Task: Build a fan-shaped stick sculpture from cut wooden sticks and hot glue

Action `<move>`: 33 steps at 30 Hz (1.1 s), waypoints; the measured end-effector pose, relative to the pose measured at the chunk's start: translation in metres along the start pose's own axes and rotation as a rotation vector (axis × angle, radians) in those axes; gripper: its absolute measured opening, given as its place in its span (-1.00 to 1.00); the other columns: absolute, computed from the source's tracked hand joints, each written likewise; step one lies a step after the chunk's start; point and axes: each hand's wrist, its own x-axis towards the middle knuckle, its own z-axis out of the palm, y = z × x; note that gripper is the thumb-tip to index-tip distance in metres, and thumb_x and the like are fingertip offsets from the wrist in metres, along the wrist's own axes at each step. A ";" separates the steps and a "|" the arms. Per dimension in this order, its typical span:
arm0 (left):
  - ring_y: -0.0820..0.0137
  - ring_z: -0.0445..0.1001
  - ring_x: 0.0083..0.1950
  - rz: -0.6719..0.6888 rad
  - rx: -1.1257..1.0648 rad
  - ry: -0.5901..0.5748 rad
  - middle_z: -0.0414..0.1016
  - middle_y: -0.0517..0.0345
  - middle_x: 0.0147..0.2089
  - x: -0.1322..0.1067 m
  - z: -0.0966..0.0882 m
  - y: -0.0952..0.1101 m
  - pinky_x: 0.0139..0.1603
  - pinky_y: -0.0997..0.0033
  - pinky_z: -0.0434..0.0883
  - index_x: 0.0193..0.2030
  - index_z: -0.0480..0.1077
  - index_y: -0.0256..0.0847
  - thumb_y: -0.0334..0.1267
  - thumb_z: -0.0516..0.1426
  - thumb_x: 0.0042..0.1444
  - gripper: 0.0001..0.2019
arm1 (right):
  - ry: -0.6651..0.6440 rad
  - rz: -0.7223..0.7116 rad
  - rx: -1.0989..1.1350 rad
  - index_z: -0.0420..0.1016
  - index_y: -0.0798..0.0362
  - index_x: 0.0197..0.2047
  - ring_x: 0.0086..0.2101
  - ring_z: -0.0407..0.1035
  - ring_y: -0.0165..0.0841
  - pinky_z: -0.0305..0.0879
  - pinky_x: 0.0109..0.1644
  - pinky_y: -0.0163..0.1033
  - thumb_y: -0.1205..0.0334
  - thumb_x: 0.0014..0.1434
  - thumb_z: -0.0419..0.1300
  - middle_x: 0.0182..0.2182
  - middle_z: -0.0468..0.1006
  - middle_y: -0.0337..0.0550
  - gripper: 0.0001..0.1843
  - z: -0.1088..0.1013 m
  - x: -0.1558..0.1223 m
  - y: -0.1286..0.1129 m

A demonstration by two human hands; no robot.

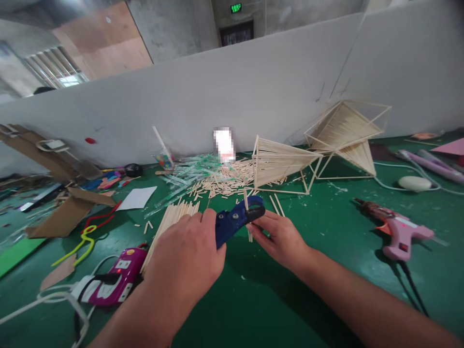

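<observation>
My left hand (190,249) is wrapped round the handle of a blue hand cutter (230,221), whose curved jaws point right. A thin wooden stick (245,198) passes upright through the jaws. Below them, the fingertips of my right hand (279,237) pinch the stick's lower part. Left of the cutter lies a bundle of long wooden sticks (174,215), partly hidden behind my left hand. Two loose sticks (277,205) rest beyond my right hand. A pile of short cut sticks (221,183) spreads farther back.
Stick-built frames (284,166) stand at the back right. A pink glue gun (406,232) lies to the right, its cord running forward. On the left are a magenta power strip (125,275), cables, cardboard (65,212) and white paper (137,198). Clear plastic wrappers (192,171) lie near the wall.
</observation>
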 end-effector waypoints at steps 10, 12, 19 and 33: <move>0.20 0.46 -0.51 -0.031 -0.040 -0.023 0.44 0.15 -0.53 0.010 0.011 -0.016 -0.55 0.35 0.07 -0.35 0.28 -0.11 -0.15 0.05 0.01 -0.88 | 0.096 0.087 -0.026 0.45 0.04 -0.29 -0.34 0.40 -0.40 0.31 -0.29 -0.33 0.23 0.25 0.02 -0.35 0.50 -0.13 -0.81 -0.006 0.001 -0.003; 0.23 0.46 -0.48 -0.058 -0.122 0.005 0.45 0.15 -0.50 0.016 0.019 -0.023 -0.51 0.36 0.13 -0.32 0.29 -0.11 -0.13 0.05 0.03 -0.86 | 0.178 0.192 -0.088 0.45 0.04 -0.26 -0.36 0.41 -0.38 0.30 -0.33 -0.32 0.20 0.26 0.01 -0.36 0.52 -0.12 -0.79 -0.015 0.004 0.000; 0.41 0.33 -0.54 -0.143 -0.766 -0.069 0.34 0.26 -0.56 0.030 0.054 -0.013 -0.53 0.46 0.17 -0.34 0.32 -0.16 -0.15 0.00 0.14 -0.83 | 0.114 0.484 -0.253 0.42 0.00 -0.67 -0.69 0.09 -0.47 -0.12 -0.62 -0.33 0.23 -0.06 0.27 -0.73 0.33 -0.27 -0.78 -0.040 0.013 0.043; 0.28 0.48 -0.33 0.028 -0.707 -0.030 0.48 0.12 -0.35 0.028 0.072 0.000 -0.29 0.33 0.36 -0.22 0.33 -0.18 -0.24 0.05 0.04 -0.84 | -0.166 0.435 0.356 0.49 0.06 -0.28 -0.49 0.39 -0.39 0.32 -0.45 -0.32 -0.01 0.23 0.06 -0.51 0.49 -0.20 -0.67 -0.040 0.021 -0.005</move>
